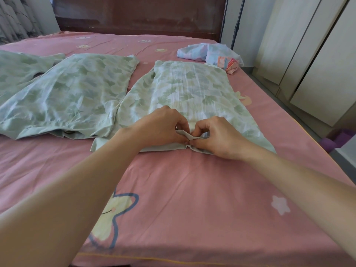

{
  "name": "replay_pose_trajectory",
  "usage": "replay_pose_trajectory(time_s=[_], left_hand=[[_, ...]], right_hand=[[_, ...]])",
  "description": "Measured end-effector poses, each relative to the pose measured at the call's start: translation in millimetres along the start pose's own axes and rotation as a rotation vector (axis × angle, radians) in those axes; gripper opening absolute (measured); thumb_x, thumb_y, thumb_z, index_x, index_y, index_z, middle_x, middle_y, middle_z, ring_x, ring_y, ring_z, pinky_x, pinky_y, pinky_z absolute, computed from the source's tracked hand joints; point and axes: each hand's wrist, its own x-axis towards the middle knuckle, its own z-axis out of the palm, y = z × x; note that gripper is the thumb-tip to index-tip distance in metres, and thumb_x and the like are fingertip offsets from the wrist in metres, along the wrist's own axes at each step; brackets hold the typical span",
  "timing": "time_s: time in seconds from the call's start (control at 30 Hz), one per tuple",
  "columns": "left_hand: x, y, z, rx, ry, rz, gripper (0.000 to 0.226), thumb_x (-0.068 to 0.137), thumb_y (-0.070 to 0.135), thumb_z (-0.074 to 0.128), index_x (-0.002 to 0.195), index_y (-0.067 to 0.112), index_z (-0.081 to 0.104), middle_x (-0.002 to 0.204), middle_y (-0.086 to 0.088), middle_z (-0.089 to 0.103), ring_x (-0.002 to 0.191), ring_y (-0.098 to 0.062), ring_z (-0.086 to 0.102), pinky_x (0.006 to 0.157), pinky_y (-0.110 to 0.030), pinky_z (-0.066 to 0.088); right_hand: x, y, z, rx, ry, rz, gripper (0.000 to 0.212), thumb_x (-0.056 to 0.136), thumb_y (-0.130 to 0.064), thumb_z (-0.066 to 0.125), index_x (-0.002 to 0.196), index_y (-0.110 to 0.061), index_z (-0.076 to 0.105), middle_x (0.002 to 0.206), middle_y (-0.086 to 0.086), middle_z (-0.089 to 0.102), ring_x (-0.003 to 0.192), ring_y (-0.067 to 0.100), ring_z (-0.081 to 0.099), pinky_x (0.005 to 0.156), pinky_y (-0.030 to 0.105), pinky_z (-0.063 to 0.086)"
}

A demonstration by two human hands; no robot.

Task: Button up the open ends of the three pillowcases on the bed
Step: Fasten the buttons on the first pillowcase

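Left hand (163, 126) pinched on the raised flap of the near hem of the right pillowcase (192, 89), right hand (217, 135) pinched on the same hem just beside it, fingertips touching. Left to right across the pink bed (173, 180): far-left pillowcase (19, 70) partly out of view, middle pillowcase (77, 93) flat with near hem apparently gaping, right one being fastened at mid-hem. Button hidden by fingers; next, probably pushing it through its hole, then sliding along the hem.

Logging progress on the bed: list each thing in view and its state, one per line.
Right pillowcase: flat, near hem pinched up.
Middle pillowcase: flat, near end gaping.
Left pillowcase: partly in view, untouched.
Left hand: pinching the hem.
Right hand: pinching the hem.
Pastel cloth: crumpled.
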Motion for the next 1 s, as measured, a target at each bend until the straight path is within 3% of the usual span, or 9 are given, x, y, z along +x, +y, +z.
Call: replay_pose_trajectory(time_s=[0.2, 0.4, 0.5, 0.57, 0.63, 0.77, 0.87, 1.0], left_hand=[[-1.8, 11.1, -5.2, 0.087, -0.013, 0.055, 0.014, 0.088, 0.042, 0.074, 0.097, 0.037, 0.084, 0.084, 0.016, 0.075, 0.084, -0.006, 0.070, 0.077, -0.035, 0.061], [-1.1, 6.3, -12.3, 0.047, -0.095, 0.021, 0.015, 0.091, 0.024, 0.069, 0.093, 0.028, 0.083, 0.075, 0.010, 0.074, 0.074, -0.008, 0.067, 0.075, -0.042, 0.059], [-2.2, 0.5, -15.4, 0.053, -0.135, -0.010, 0.018, 0.090, 0.017, 0.065, 0.089, 0.024, 0.082, 0.070, 0.005, 0.071, 0.069, -0.012, 0.064, 0.072, -0.047, 0.056], [-3.6, -0.6, -16.6, 0.050, -0.159, -0.026, 0.020, 0.091, 0.016, 0.064, 0.094, 0.025, 0.082, 0.077, 0.004, 0.074, 0.076, -0.015, 0.068, 0.076, -0.048, 0.057], [-5.1, 0.6, -18.0, 0.028, -0.184, -0.042, 0.024, 0.091, 0.016, 0.064, 0.100, 0.027, 0.083, 0.086, 0.004, 0.078, 0.086, -0.016, 0.071, 0.083, -0.048, 0.058], [-9.2, 4.3, -25.8, -0.035, -0.253, -0.085, 0.037, 0.088, 0.019, 0.063, 0.111, 0.041, 0.082, 0.100, 0.018, 0.080, 0.098, -0.006, 0.072, 0.096, -0.039, 0.058], [-13.6, 1.4, -34.6, -0.070, -0.311, -0.117, 0.043, 0.088, 0.017, 0.065, 0.113, 0.048, 0.080, 0.106, 0.019, 0.080, 0.103, -0.005, 0.072, 0.103, -0.039, 0.056], [-24.9, -13.9, -44.5, -0.137, -0.330, -0.174, 0.046, 0.089, 0.008, 0.067, 0.113, 0.045, 0.081, 0.111, 0.014, 0.081, 0.112, -0.010, 0.073, 0.110, -0.042, 0.052]], right_hand=[[1.7, 0.3, -4.3, 0.012, -0.020, 0.002, 0.014, 0.083, -0.025, 0.084, 0.076, -0.024, 0.071, 0.080, -0.008, 0.076, 0.080, 0.006, 0.072, 0.070, 0.021, 0.053], [3.6, -1.6, -10.2, -0.035, -0.055, -0.019, 0.021, 0.088, -0.024, 0.080, 0.074, -0.027, 0.064, 0.072, -0.011, 0.068, 0.069, 0.002, 0.062, 0.068, 0.021, 0.048], [3.7, -3.0, -12.3, -0.042, -0.066, -0.024, 0.009, 0.091, -0.023, 0.077, 0.085, -0.025, 0.070, 0.083, -0.012, 0.072, 0.082, 0.002, 0.066, 0.078, 0.023, 0.053], [3.3, -3.4, -14.1, -0.087, -0.091, -0.039, 0.007, 0.091, -0.020, 0.075, 0.096, -0.024, 0.072, 0.092, -0.014, 0.073, 0.088, 0.002, 0.067, 0.079, 0.019, 0.052], [1.9, -3.7, -16.9, -0.150, -0.127, -0.057, 0.016, 0.089, -0.015, 0.074, 0.099, -0.027, 0.071, 0.092, -0.017, 0.070, 0.083, 0.003, 0.066, 0.073, 0.016, 0.049], [0.2, -2.3, -25.7, -0.266, -0.179, -0.094, 0.031, 0.085, -0.007, 0.069, 0.102, -0.032, 0.072, 0.093, -0.016, 0.060, 0.080, 0.006, 0.057, 0.070, 0.018, 0.044], [1.4, -2.2, -33.2, -0.290, -0.215, -0.090, 0.034, 0.085, -0.006, 0.066, 0.102, -0.033, 0.078, 0.092, -0.015, 0.060, 0.081, 0.008, 0.058, 0.075, 0.026, 0.050], [3.9, -6.2, -36.2, -0.359, -0.304, -0.043, 0.030, 0.085, -0.014, 0.068, 0.103, -0.036, 0.077, 0.095, -0.015, 0.065, 0.085, 0.004, 0.061, 0.080, 0.031, 0.056]])
